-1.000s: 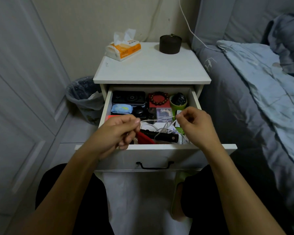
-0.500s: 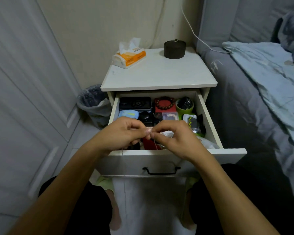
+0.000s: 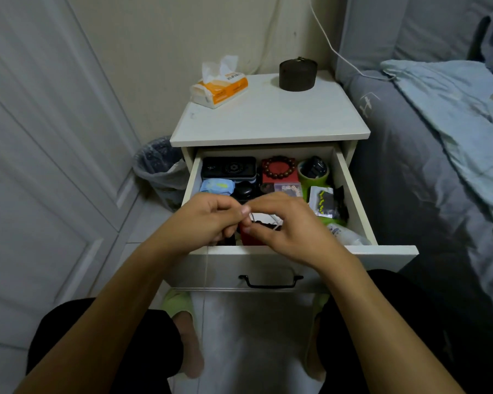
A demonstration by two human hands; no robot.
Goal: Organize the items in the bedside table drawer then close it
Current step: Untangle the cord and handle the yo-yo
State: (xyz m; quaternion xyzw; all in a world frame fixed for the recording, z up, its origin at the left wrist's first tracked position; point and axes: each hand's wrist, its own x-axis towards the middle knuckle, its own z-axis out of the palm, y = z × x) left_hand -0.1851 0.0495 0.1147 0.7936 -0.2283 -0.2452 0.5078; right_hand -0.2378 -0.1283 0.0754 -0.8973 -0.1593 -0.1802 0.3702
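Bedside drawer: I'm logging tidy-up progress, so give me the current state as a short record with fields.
drawer: pulled open, items inside
back row: black case, bead bracelet on red box, green cup
left hand: pinching thin white cable, which hangs down past the drawer front
right hand: pinching the same cable, fingertips meeting the left
tabletop: tissue pack, dark round container
task: unfinished, drawer not closed

Bedroom at home: bed (image 3: pixel 439 155) w/ nightstand (image 3: pixel 271 120) beside it.
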